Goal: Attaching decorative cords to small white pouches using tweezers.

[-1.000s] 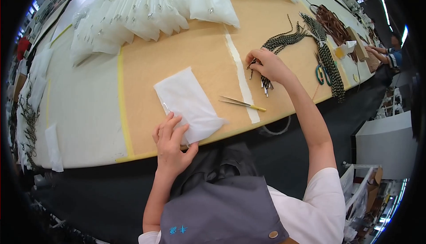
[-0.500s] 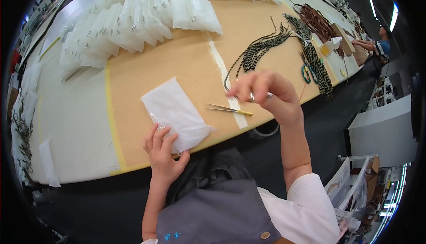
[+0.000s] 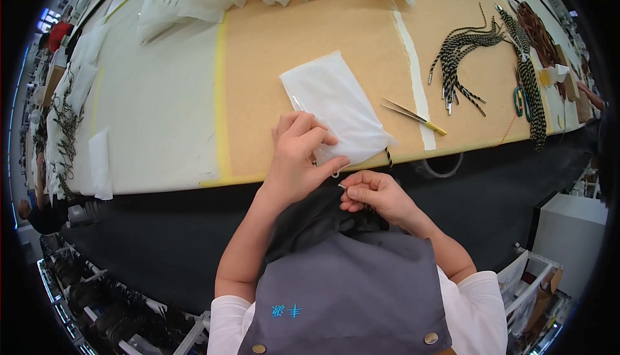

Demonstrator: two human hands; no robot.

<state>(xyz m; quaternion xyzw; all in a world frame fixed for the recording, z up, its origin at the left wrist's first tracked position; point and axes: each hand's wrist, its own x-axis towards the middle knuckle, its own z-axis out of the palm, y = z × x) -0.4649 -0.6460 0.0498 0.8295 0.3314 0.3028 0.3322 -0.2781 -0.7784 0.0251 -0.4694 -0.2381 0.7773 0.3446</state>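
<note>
Tabletop (image 3: 155,129): white pouch (image 3: 339,100) under left fingers (image 3: 320,137)

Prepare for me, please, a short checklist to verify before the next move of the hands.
1. Left hand on the white pouch: ok.
2. Metal tip pinched by the right hand: ok.
3. Pouch well back from the table edge: not ok, its near end lies close.
4. Tweezers clear of both hands: ok, right of the pouch.
5. Right palm free of other things: cannot tell, fingers hide it.
</note>
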